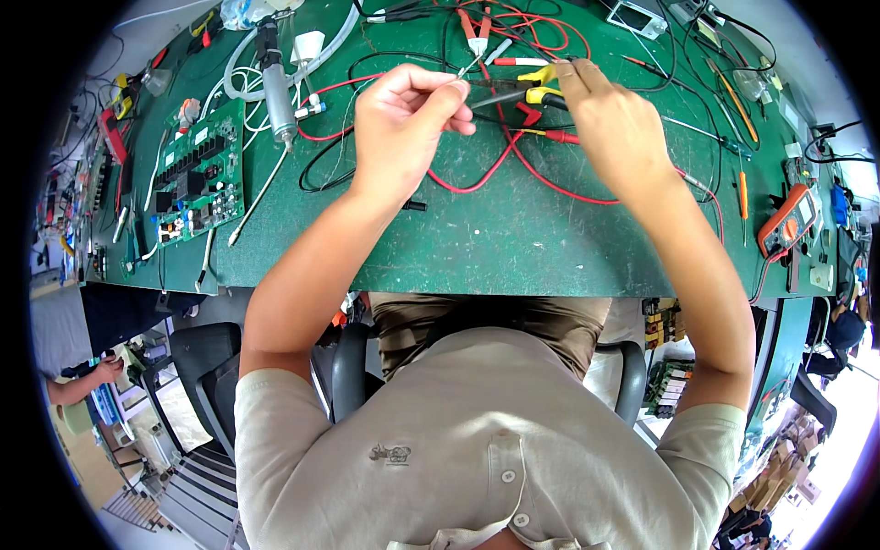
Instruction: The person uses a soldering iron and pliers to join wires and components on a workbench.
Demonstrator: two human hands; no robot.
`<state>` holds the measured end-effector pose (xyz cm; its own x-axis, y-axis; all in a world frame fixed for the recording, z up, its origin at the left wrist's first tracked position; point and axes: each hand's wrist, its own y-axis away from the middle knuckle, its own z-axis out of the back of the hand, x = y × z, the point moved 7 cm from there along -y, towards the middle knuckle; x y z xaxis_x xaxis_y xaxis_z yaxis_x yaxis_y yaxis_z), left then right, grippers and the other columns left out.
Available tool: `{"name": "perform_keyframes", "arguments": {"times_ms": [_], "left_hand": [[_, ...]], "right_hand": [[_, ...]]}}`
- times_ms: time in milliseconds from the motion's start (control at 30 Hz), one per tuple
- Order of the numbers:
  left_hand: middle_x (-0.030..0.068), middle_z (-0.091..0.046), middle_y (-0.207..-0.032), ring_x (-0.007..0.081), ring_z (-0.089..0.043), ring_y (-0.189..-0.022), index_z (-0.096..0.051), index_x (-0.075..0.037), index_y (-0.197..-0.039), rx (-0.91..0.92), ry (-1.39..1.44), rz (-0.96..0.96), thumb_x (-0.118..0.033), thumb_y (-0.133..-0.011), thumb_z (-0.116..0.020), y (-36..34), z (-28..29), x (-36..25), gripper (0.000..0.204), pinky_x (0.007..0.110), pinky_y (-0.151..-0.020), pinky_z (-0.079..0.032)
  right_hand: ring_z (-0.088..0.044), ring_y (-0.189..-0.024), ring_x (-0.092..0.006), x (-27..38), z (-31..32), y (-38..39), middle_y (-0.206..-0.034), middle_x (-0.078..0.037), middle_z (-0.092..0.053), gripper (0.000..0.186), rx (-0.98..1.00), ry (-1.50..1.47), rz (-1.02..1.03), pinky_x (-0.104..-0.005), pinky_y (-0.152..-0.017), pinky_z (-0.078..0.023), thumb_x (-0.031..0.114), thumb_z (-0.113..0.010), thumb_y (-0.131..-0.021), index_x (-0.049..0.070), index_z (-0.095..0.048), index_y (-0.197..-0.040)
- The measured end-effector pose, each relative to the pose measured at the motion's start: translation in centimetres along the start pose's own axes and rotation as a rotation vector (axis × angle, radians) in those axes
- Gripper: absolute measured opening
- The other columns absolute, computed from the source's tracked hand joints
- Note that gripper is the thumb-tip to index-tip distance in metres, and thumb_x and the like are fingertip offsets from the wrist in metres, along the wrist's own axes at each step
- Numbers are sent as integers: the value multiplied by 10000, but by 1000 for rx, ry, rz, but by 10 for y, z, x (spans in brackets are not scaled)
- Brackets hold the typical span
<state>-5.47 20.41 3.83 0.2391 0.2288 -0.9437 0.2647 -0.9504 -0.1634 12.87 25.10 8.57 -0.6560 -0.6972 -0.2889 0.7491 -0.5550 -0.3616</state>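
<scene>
My left hand (410,128) is closed in a pinch over the far middle of the green workbench (477,247). What lies between its fingertips is too small to make out. To its right my right hand (610,119) grips a yellow-handled tool (543,84). The dark, narrow end of that tool points left toward the left fingertips. Its exact kind is partly hidden by my fingers. Just beyond both hands lie red-handled pliers (476,35). Red test leads (472,188) loop under and around the hands, and a red probe plug (561,137) lies beside the tool.
A green circuit board (203,174) and a clear syringe-like tube (275,87) lie at left. An orange multimeter (786,220) sits at right, near an orange-handled tool (742,194). A small grey-screened device (637,18) stands at the back. Another person's hand (108,369) shows at far left.
</scene>
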Motion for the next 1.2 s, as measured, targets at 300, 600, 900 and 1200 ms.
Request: {"name": "perform_keyframes", "arguments": {"times_ms": [300,600,900,1200], "left_hand": [[129,-664,-964,130,-591,-700,-621,-46,-972,159,297,139,-81,-924,-626,4,-10,-15,59,254,-532,-484],[138,-625,-964,74,-499,-609,-610,-69,-1003,402,532,300,-86,-965,-533,17,-24,-24,88,169,-390,-339],[170,-614,-931,81,-504,-469,-583,-81,-975,508,518,401,-51,-942,-528,31,-34,-22,71,186,-327,-335],[176,-645,-845,91,-496,-415,-578,-54,-976,565,456,492,-53,-934,-546,40,-43,-12,52,206,-305,-327]], "right_hand": [[-672,-756,-366,-88,10,36,-836,-165,-688,314,107,-119,-414,-461,-644,-534,63,-563,-861,145,-608,-1161],[-663,-707,-382,-72,-9,49,-807,-186,-662,359,198,-97,-336,-479,-607,-530,146,-600,-843,77,-527,-1187],[-663,-757,-260,-30,16,41,-878,-151,-656,243,-84,-399,-169,-327,-710,-531,177,-628,-911,15,-640,-1092],[-641,-804,-115,29,32,10,-876,-60,-653,168,-123,-1876,-270,-249,-716,-524,87,-638,-935,-47,-625,-1035]]}}
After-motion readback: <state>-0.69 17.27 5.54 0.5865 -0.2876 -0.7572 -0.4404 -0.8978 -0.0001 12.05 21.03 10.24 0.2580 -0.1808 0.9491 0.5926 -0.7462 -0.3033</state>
